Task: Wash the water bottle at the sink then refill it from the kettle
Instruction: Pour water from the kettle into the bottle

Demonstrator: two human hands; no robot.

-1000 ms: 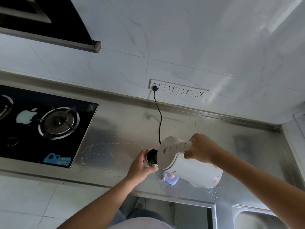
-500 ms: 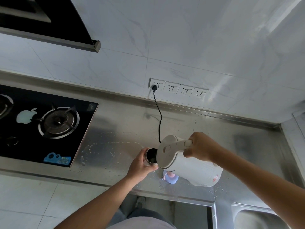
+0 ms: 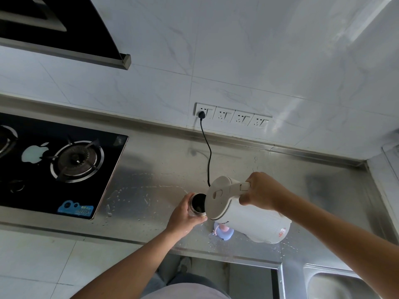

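My left hand (image 3: 183, 216) wraps around a small metal water bottle (image 3: 197, 204), whose dark open mouth faces up. My right hand (image 3: 260, 192) grips the handle of a white electric kettle (image 3: 248, 216), which is tipped to the left with its lidded top right against the bottle's mouth. The bottle's lower body is hidden by my fingers. A pale blue and pink bottle cap (image 3: 223, 231) lies on the wet steel counter (image 3: 164, 169) just under the kettle.
A black gas hob (image 3: 54, 169) fills the counter's left. A black cord (image 3: 207, 152) runs from the wall sockets (image 3: 233, 115) down behind the kettle. The sink (image 3: 345, 285) shows at lower right. A range hood (image 3: 64, 29) hangs upper left.
The kettle and both hands have hardly moved; the kettle stays tipped against the bottle's mouth throughout.
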